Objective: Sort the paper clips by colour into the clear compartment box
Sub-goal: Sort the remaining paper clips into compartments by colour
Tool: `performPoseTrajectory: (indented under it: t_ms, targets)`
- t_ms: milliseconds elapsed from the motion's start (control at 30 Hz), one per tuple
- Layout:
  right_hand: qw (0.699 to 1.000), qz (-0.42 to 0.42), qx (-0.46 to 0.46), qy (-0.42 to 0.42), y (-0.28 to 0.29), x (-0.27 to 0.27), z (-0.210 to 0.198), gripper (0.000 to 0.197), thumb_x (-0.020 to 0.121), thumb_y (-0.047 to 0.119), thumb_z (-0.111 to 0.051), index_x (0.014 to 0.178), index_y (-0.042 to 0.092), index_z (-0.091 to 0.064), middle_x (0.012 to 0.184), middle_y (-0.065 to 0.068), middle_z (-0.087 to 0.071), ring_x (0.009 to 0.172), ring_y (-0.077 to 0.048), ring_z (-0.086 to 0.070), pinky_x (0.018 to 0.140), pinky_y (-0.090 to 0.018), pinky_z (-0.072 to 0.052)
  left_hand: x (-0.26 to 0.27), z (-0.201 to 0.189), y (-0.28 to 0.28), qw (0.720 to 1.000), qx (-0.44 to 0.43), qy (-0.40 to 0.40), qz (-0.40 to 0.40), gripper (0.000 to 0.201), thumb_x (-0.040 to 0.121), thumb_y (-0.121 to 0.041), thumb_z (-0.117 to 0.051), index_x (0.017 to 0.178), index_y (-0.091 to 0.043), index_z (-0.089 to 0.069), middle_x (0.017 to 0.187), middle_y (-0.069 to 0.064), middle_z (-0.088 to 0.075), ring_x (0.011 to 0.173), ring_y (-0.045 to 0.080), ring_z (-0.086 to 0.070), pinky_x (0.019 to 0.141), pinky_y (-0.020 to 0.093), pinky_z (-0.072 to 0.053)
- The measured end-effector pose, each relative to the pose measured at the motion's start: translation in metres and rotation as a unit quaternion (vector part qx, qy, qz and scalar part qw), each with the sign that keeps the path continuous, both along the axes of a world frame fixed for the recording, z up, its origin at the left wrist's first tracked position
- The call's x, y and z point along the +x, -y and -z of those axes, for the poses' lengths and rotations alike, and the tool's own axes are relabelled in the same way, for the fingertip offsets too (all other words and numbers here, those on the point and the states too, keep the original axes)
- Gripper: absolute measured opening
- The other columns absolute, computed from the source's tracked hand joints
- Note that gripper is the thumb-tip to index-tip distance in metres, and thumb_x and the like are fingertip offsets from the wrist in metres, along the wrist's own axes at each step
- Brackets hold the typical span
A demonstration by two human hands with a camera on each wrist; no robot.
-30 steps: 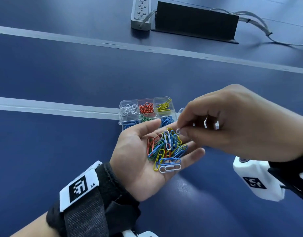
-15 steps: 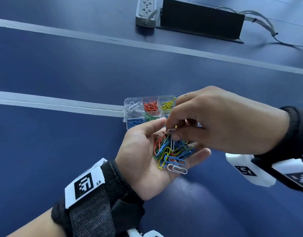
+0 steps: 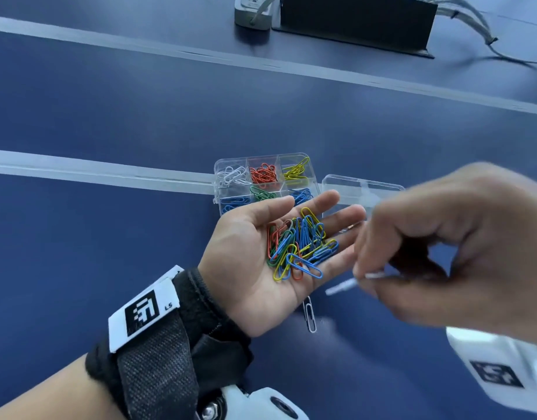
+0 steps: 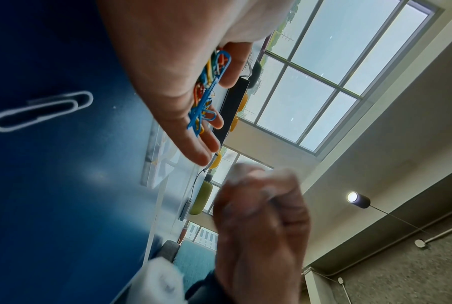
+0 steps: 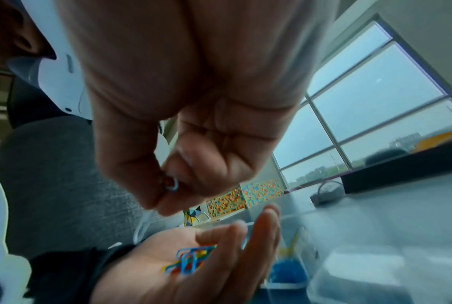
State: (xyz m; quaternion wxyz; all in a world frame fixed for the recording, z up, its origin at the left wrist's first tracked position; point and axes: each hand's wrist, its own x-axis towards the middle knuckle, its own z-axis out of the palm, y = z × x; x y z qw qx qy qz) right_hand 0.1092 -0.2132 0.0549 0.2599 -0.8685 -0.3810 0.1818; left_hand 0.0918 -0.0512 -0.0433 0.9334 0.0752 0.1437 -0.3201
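My left hand [image 3: 249, 259] lies palm up just in front of the clear compartment box [image 3: 231, 204], with relaxed fingers carrying a mixed pile of paper clips [image 3: 297, 247] in blue, yellow, green and red. To its right, my blurred right hand [image 3: 359, 277] pinches a white paper clip [image 3: 343, 287] between thumb and fingertips. Another white clip [image 3: 309, 313] lies on the blue table [image 3: 109, 268] under the edge of the left palm, and this white clip [image 4: 40, 111] also shows in the left wrist view. The box holds sorted white, red, yellow, blue and green clips. The pinched clip [image 5: 171, 185] shows in the right wrist view above the pile [image 5: 191, 259].
The box's clear lid [image 3: 361, 189] lies open to the right of the box. A white power strip [image 3: 252, 10] and a black stand [image 3: 355, 22] with cables sit at the table's far edge. Pale stripes [image 3: 79, 171] cross the table.
My right hand has pulled away from over the left palm, to the right and nearer, pinching a white clip. A white clip that lay on the palm's edge now lies on the table.
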Motion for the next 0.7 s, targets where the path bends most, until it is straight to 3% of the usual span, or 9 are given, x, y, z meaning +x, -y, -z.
performPoseTrajectory:
  t_ms: [133,200,300,367,400,533,600,700]
  targets:
    - [0.995,-0.026,-0.086,-0.052,0.009,-0.016,0.029,0.008,0.065,0.026,-0.065,0.071,0.031,-0.065,0.054,0.015,-0.057,0.046,0.003,-0.049,0.049,-0.002,-0.034,0.0,-0.001,0.001,1.0,0.02,0.006,-0.008,0.038,0.089,-0.024,-0.036,0.1,0.001,-0.064,0.098,0.025,-0.067,0.089,0.038,-0.067,0.08,0.049,-0.053]
    - [0.992,-0.033,-0.108,-0.051,0.008,-0.018,0.043,0.016,0.07,0.026,-0.062,0.083,0.034,-0.068,0.057,0.018,-0.055,0.05,0.008,-0.045,0.054,0.0,-0.032,0.001,-0.003,0.0,0.999,0.029,0.01,-0.012,0.038,0.089,-0.024,-0.036,0.099,0.001,-0.064,0.097,0.024,-0.068,0.089,0.038,-0.067,0.08,0.049,-0.052]
    - [0.992,-0.039,-0.119,-0.031,0.002,-0.017,0.05,0.031,0.079,0.026,-0.054,0.107,0.035,-0.065,0.077,0.015,-0.065,0.065,0.002,-0.053,0.065,-0.012,-0.042,0.003,-0.005,-0.004,0.999,0.028,0.017,-0.027,0.038,0.089,-0.023,-0.037,0.098,0.0,-0.065,0.097,0.023,-0.068,0.09,0.037,-0.067,0.079,0.048,-0.053]
    - [0.989,-0.067,-0.134,-0.004,-0.003,-0.017,0.055,0.036,0.084,0.027,-0.047,0.117,0.034,-0.06,0.096,0.005,-0.068,0.083,-0.016,-0.061,0.072,-0.03,-0.049,0.004,-0.005,-0.006,0.998,0.03,0.027,-0.038,0.038,0.089,-0.024,-0.036,0.097,0.0,-0.065,0.097,0.023,-0.069,0.091,0.037,-0.067,0.08,0.047,-0.053]
    - [0.986,-0.084,-0.142,0.008,-0.004,-0.018,0.057,0.036,0.085,0.028,-0.045,0.118,0.034,-0.058,0.097,0.001,-0.067,0.085,-0.022,-0.062,0.071,-0.036,-0.05,0.004,-0.006,-0.007,0.998,0.032,0.032,-0.041,0.039,0.089,-0.024,-0.036,0.096,0.001,-0.066,0.097,0.023,-0.069,0.091,0.038,-0.067,0.08,0.048,-0.053]
    - [0.977,-0.122,-0.167,0.056,-0.008,-0.022,0.059,0.028,0.083,0.022,-0.052,0.107,0.027,-0.064,0.071,-0.002,-0.059,0.06,-0.029,-0.059,0.048,-0.038,-0.051,0.004,-0.008,-0.007,0.997,0.037,0.042,-0.047,0.039,0.09,-0.023,-0.036,0.096,0.002,-0.065,0.097,0.024,-0.069,0.091,0.038,-0.067,0.078,0.046,-0.054]
    - [0.972,-0.138,-0.17,0.086,-0.009,-0.022,0.059,0.032,0.081,0.014,-0.057,0.11,0.026,-0.061,0.069,-0.002,-0.056,0.058,-0.03,-0.057,0.046,-0.039,-0.05,0.004,-0.009,-0.009,0.997,0.038,0.046,-0.047,0.038,0.09,-0.023,-0.036,0.098,0.001,-0.064,0.097,0.023,-0.069,0.092,0.038,-0.067,0.079,0.046,-0.054]
    - [0.963,-0.183,-0.167,0.108,-0.012,-0.022,0.058,0.044,0.079,0.008,-0.039,0.116,0.029,-0.054,0.069,-0.002,-0.053,0.061,-0.029,-0.056,0.044,-0.041,-0.05,0.005,-0.01,-0.012,0.997,0.038,0.051,-0.051,0.039,0.089,-0.024,-0.035,0.1,0.0,-0.063,0.098,0.022,-0.069,0.092,0.037,-0.066,0.081,0.046,-0.053]
